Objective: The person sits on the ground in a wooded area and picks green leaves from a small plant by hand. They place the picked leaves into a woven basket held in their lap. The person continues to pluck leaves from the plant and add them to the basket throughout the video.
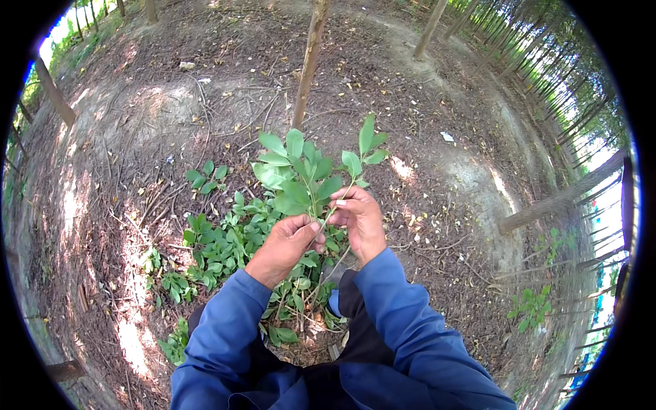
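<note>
My left hand (288, 247) pinches the lower stems of a bunch of leafy green sprigs (302, 179) between thumb and fingers. Just to its right, my right hand (361, 218) grips a thin leafy stem (353, 180) whose leaves fan out above my fingers. The stem crosses down towards my left thumb, and a bare lower length shows below my right hand. Under both hands, a pile of cut-looking leafy green shoots (225, 246) spreads over the ground and between my legs. My fingers partly hide where the stems meet.
A slender tree trunk (309, 61) rises straight ahead. A thicker leaning trunk (558, 192) stands at right, another trunk (55, 95) at far left. Dry twigs and fallen leaves litter the bare soil (435, 266). A small green seedling (532, 307) grows at right.
</note>
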Tool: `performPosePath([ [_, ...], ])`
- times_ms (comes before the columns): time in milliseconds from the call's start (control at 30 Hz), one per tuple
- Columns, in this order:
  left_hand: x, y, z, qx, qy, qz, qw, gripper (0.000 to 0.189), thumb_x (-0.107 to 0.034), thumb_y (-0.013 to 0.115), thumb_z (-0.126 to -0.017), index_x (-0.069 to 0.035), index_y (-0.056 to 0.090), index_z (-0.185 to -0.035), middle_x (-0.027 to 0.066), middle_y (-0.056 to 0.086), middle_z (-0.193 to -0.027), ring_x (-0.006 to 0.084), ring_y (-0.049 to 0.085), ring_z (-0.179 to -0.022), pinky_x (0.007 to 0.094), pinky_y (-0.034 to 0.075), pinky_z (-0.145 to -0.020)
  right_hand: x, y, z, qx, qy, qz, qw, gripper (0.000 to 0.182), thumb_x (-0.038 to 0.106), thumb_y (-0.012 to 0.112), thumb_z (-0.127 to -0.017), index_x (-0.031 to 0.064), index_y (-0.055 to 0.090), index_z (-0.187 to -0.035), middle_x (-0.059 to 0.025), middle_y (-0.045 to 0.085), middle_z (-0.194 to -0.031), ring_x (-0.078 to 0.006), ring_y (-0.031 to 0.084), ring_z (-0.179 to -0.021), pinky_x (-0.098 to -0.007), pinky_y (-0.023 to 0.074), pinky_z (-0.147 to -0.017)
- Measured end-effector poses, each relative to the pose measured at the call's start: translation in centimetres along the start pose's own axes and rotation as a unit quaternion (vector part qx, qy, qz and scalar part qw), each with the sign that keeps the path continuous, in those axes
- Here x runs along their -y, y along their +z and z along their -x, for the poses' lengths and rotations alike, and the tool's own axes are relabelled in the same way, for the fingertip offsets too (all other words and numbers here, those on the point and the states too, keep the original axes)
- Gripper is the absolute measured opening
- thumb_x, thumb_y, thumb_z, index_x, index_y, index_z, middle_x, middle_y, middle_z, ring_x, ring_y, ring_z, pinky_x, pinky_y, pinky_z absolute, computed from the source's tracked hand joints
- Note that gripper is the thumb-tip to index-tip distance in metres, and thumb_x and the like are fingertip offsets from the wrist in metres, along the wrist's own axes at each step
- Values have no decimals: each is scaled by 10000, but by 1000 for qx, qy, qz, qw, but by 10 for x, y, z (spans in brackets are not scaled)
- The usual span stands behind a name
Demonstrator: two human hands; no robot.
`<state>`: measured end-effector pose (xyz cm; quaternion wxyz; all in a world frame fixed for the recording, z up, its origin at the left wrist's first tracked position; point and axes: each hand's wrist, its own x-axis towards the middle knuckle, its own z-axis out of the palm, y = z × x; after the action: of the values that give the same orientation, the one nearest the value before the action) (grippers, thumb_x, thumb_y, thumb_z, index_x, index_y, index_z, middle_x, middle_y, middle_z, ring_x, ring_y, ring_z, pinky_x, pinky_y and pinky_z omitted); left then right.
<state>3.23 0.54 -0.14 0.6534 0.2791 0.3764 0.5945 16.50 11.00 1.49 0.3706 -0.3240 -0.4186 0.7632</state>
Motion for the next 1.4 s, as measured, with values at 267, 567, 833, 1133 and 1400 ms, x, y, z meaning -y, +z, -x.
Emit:
performPosePath([
  [267, -2, 13, 1, 7, -6, -43, 999, 105, -127, 525, -885, -29, 559, -869, -5, 509, -712, 85, 478, -632, 294, 476, -704, 3, -17, 11, -27, -37, 41, 998, 59, 48, 613, -725, 45, 572, -767, -15, 567, -665, -90, 541, -556, -210, 456, -525],
  [567, 17, 20, -16, 11, 37, -69, 997, 120, -109, 552, -850, 7, 582, -844, 14, 551, -732, 90, 496, -630, 260, 439, -638, -1, -19, 26, -85, -68, 58, 992, 57, 41, 588, -748, 34, 577, -804, -25, 567, -646, -93, 540, -541, -211, 437, -499],
  [833, 11, 27, -2, -14, 52, -62, 997, 133, -89, 544, -840, 34, 580, -879, 43, 582, -750, 92, 505, -604, 233, 413, -558, -4, 0, 41, -103, -110, 67, 986, 103, 21, 571, -752, 24, 581, -855, -30, 568, -659, -96, 529, -521, -199, 435, -483],
  [1133, 7, 32, 8, -40, 99, -53, 993, 121, -91, 532, -838, 7, 602, -852, 38, 604, -749, 74, 520, -602, 227, 442, -529, -4, 15, 52, -86, -135, 85, 983, 147, 40, 558, -738, 19, 587, -881, -22, 551, -651, -95, 505, -518, -219, 417, -474],
  [1400, 4, 27, 18, -32, 67, 97, 992, 98, -84, 511, -857, -10, 570, -879, 34, 568, -739, 77, 516, -587, 224, 460, -545, -7, 33, 67, -71, -163, 66, 982, 254, 15, 543, -717, -9, 559, -970, -39, 550, -670, -113, 505, -528, -225, 418, -513],
])
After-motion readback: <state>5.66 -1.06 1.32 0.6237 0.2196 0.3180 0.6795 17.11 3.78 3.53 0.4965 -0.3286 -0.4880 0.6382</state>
